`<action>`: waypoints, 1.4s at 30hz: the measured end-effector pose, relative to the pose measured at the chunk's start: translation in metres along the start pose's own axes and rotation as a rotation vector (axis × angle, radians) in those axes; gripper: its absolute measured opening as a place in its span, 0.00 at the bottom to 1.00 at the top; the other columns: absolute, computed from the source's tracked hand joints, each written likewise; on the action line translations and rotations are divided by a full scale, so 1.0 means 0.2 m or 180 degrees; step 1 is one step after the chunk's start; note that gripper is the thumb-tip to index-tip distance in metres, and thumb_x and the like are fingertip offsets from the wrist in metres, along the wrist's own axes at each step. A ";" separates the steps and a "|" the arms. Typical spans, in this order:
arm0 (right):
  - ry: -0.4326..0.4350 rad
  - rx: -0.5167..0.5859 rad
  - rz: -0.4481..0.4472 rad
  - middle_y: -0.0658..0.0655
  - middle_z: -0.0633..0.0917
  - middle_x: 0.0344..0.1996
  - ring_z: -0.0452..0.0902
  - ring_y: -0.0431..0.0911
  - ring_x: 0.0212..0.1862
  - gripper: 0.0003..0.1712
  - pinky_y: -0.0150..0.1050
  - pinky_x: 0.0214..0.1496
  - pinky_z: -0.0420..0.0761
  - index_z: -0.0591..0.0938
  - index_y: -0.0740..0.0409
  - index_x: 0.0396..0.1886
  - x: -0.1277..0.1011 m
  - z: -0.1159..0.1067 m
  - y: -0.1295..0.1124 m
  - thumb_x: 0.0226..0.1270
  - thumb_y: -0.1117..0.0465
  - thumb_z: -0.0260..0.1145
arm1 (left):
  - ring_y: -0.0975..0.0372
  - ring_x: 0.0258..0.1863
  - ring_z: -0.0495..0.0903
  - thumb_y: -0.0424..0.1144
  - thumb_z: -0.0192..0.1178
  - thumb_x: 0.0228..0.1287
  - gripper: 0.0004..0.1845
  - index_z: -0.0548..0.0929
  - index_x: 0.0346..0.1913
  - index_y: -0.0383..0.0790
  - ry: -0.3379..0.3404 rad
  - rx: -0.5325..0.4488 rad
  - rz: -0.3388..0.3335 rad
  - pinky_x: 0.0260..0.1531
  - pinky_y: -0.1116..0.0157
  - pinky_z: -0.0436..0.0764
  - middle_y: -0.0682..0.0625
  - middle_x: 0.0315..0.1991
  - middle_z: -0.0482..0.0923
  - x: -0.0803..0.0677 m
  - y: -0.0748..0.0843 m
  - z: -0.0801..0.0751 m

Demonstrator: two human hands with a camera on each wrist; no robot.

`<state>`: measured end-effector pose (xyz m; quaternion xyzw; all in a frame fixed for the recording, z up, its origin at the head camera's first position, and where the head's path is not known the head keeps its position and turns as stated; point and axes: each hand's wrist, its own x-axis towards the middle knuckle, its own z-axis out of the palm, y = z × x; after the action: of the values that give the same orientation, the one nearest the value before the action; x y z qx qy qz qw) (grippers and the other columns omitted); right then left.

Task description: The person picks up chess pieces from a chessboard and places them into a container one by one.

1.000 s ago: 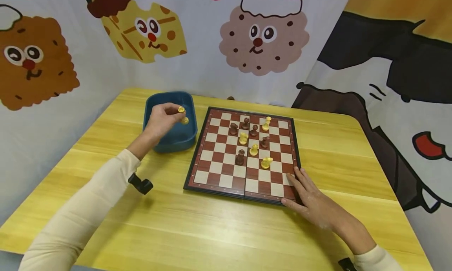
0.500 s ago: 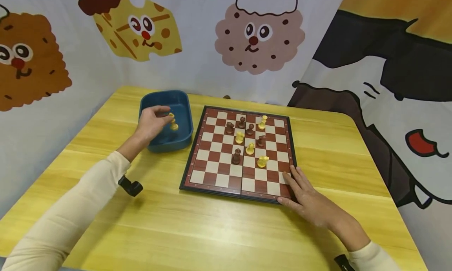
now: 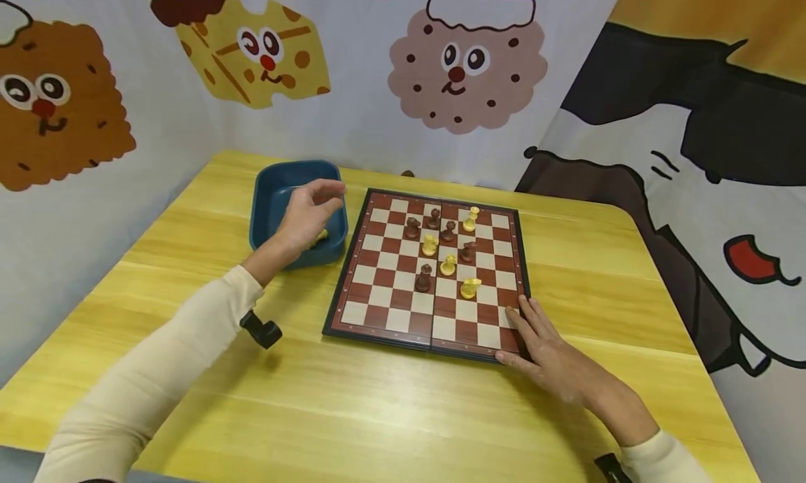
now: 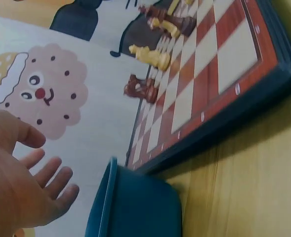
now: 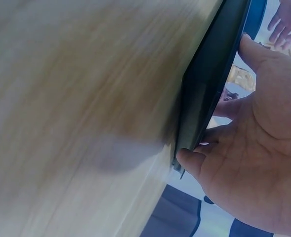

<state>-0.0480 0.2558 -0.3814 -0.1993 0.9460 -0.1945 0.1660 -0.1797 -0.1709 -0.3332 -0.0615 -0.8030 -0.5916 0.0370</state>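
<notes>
My left hand (image 3: 308, 213) hovers over the blue plastic bin (image 3: 267, 199), thumb and fingers apart and nothing between them. In the left wrist view the palm and loosely bent fingers (image 4: 51, 175) are bare. A yellow chess piece (image 3: 321, 237) lies in the bin, partly hidden by that hand. At the near right corner of the chessboard (image 3: 390, 322), my right hand (image 3: 557, 360) rests with fingers spread on its edge. Several brown chess pieces, among them a tall one (image 3: 423, 278), and several yellow ones, including a knight (image 3: 469, 288), stand on the board.
The board and bin sit side by side on a yellow wood-grain table (image 3: 378, 413), the bin to the left. Behind the table hangs a cloth backdrop (image 3: 359, 119) with cartoon food faces. A dark camera mount (image 3: 261, 330) sticks out from the left wrist.
My left hand lowered the yellow chess piece into the bin and let it go, then lifted and shifted right towards the board. The right hand stayed at the board's corner.
</notes>
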 end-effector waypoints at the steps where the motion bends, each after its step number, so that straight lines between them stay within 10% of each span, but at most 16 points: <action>1: -0.0009 -0.0001 0.0006 0.65 0.39 0.81 0.31 0.64 0.79 0.51 0.74 0.64 0.62 0.50 0.59 0.83 -0.01 0.01 0.00 0.76 0.32 0.53 | 0.51 0.62 0.73 0.31 0.54 0.78 0.17 0.77 0.65 0.29 -0.0016 -0.0038 -0.0019 0.62 0.54 0.73 0.38 0.62 0.75 0.00 0.00 0.02; 11: -0.0013 -0.0105 0.0059 0.65 0.40 0.81 0.31 0.63 0.79 0.53 0.71 0.66 0.63 0.50 0.59 0.83 -0.01 -0.01 -0.01 0.75 0.28 0.50 | 0.51 0.64 0.71 0.33 0.55 0.78 0.20 0.74 0.68 0.32 -0.0083 -0.0196 -0.0125 0.62 0.52 0.73 0.38 0.65 0.73 0.03 0.01 0.17; 23: 0.0007 -0.0034 -0.0002 0.65 0.41 0.81 0.32 0.63 0.79 0.53 0.71 0.65 0.63 0.52 0.60 0.83 -0.01 0.01 -0.01 0.75 0.29 0.52 | 0.47 0.66 0.70 0.32 0.51 0.80 0.23 0.68 0.73 0.31 -0.0749 -0.0503 -0.0139 0.64 0.43 0.69 0.36 0.68 0.69 0.04 0.02 0.32; 33: 0.0044 -0.0013 0.0012 0.64 0.41 0.81 0.32 0.63 0.79 0.52 0.71 0.65 0.64 0.51 0.59 0.83 0.00 0.00 -0.01 0.75 0.29 0.52 | 0.49 0.66 0.70 0.31 0.53 0.78 0.23 0.71 0.72 0.32 -0.0664 -0.0466 -0.0197 0.65 0.49 0.71 0.35 0.68 0.70 0.13 0.01 0.43; 42: 0.0042 0.0057 0.0007 0.64 0.40 0.81 0.30 0.63 0.79 0.52 0.72 0.65 0.62 0.50 0.58 0.83 -0.02 0.00 0.00 0.76 0.31 0.52 | 0.52 0.54 0.76 0.33 0.53 0.79 0.21 0.73 0.70 0.33 -0.0481 -0.0278 -0.0470 0.46 0.54 0.76 0.39 0.66 0.73 0.15 -0.02 0.53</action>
<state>-0.0452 0.2578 -0.3812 -0.1954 0.9455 -0.2040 0.1618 -0.2086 -0.0695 -0.3635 -0.0481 -0.7794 -0.6208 -0.0700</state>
